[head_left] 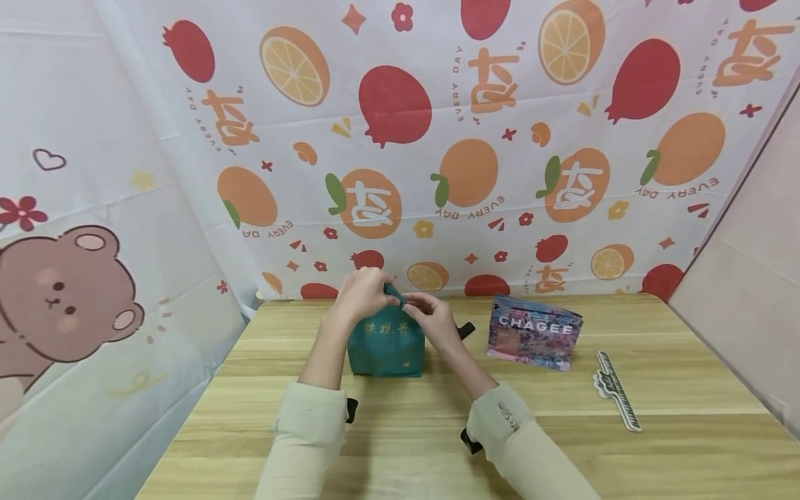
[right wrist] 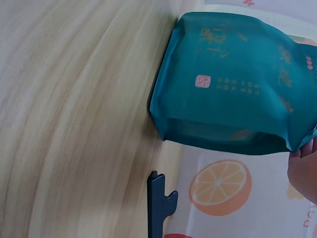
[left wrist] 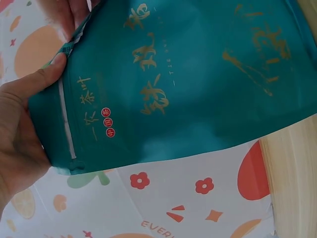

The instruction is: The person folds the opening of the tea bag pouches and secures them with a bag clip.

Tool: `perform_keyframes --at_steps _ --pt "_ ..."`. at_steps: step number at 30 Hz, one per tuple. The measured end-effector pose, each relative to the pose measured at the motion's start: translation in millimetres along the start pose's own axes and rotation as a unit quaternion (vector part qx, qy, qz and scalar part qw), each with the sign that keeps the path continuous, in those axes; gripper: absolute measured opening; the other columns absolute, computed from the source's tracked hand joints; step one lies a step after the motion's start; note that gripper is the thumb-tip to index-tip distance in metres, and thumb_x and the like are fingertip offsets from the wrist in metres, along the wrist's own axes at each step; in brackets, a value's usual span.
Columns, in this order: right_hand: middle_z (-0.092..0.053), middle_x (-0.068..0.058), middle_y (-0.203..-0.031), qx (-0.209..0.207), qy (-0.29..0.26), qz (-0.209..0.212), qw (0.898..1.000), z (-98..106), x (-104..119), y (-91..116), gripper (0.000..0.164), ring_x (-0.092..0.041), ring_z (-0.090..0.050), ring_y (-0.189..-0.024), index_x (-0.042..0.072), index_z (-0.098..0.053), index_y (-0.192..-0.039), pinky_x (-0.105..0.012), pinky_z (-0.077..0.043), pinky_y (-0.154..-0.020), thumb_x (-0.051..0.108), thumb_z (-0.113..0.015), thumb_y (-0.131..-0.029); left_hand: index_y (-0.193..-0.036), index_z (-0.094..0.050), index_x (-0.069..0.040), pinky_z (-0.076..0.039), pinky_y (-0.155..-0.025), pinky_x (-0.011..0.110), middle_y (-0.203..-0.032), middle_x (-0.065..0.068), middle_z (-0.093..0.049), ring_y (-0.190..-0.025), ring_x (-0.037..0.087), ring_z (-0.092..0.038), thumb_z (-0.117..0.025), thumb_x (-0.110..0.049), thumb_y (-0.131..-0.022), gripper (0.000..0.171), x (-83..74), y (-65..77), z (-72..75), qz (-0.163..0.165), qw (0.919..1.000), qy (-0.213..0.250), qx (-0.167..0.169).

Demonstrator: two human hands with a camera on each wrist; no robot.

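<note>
A teal tea pouch [head_left: 386, 351] with gold characters stands upright on the table. My left hand [head_left: 362, 295] grips its top edge on the left, thumb on the front face near the seal strip in the left wrist view. At the top right corner, my right hand [head_left: 435, 323] pinches the same edge between thumb and fingers. The top edge looks folded or bent between the two hands. In the right wrist view the pouch [right wrist: 223, 84] bulges, and only part of the right hand [right wrist: 304, 171] shows at the frame's edge.
Right of the pouch lies a black clip-like piece [head_left: 465, 330]. Farther right stands a purple patterned CHAGEE pouch [head_left: 531, 337]. A white and dark striped long sealing clip [head_left: 617, 392] lies on the wooden table [head_left: 425, 444]. Behind hangs a fruit-print cloth [head_left: 525, 173].
</note>
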State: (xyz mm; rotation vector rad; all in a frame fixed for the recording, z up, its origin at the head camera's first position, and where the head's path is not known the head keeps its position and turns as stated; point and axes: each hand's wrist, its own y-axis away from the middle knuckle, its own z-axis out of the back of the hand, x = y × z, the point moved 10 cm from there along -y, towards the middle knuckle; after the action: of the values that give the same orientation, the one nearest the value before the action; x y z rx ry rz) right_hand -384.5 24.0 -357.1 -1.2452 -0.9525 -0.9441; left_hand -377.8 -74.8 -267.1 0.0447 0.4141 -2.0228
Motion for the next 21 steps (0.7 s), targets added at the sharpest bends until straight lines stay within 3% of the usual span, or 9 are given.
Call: perform_keyframes --at_steps 10,17,21 --pt "-0.063 -0.006 -0.092 -0.009 0.032 0.051 0.998 -0.1 8.4 1.4 0.014 -0.017 -0.056 -0.082 0.001 -0.065 -0.099 -0.029 -0.047 -0.072 0.011 -0.061 -0.089 -0.088 -0.075 -0.009 -0.042 -0.05 0.026 -0.079 0.001 -0.067 -0.06 0.012 -0.054 -0.078 -0.021 -0.075 0.018 -0.7 -0.8 -0.9 0.003 1.0 -0.002 0.003" --pt "-0.063 -0.007 -0.092 -0.009 0.023 0.044 0.999 -0.5 9.5 2.2 0.014 -0.014 -0.055 -0.079 0.001 -0.066 -0.098 -0.026 -0.045 -0.069 0.011 -0.061 -0.089 -0.086 -0.074 -0.009 -0.042 -0.051 0.026 -0.079 0.001 -0.065 -0.062 0.013 -0.053 -0.078 -0.02 -0.074 0.017 -3.8 0.5 -1.4 -0.002 1.0 -0.008 0.005" --pt "-0.063 -0.013 -0.095 0.003 0.008 0.043 0.999 -1.4 23.9 7.0 0.016 -0.02 -0.056 -0.082 -0.003 -0.065 -0.1 -0.027 -0.047 -0.07 0.008 -0.059 -0.09 -0.086 -0.074 -0.01 -0.043 -0.052 0.026 -0.079 0.001 -0.065 -0.063 0.013 -0.053 -0.078 -0.021 -0.074 0.016 -4.4 0.9 -0.4 -0.006 0.9999 -0.011 0.002"
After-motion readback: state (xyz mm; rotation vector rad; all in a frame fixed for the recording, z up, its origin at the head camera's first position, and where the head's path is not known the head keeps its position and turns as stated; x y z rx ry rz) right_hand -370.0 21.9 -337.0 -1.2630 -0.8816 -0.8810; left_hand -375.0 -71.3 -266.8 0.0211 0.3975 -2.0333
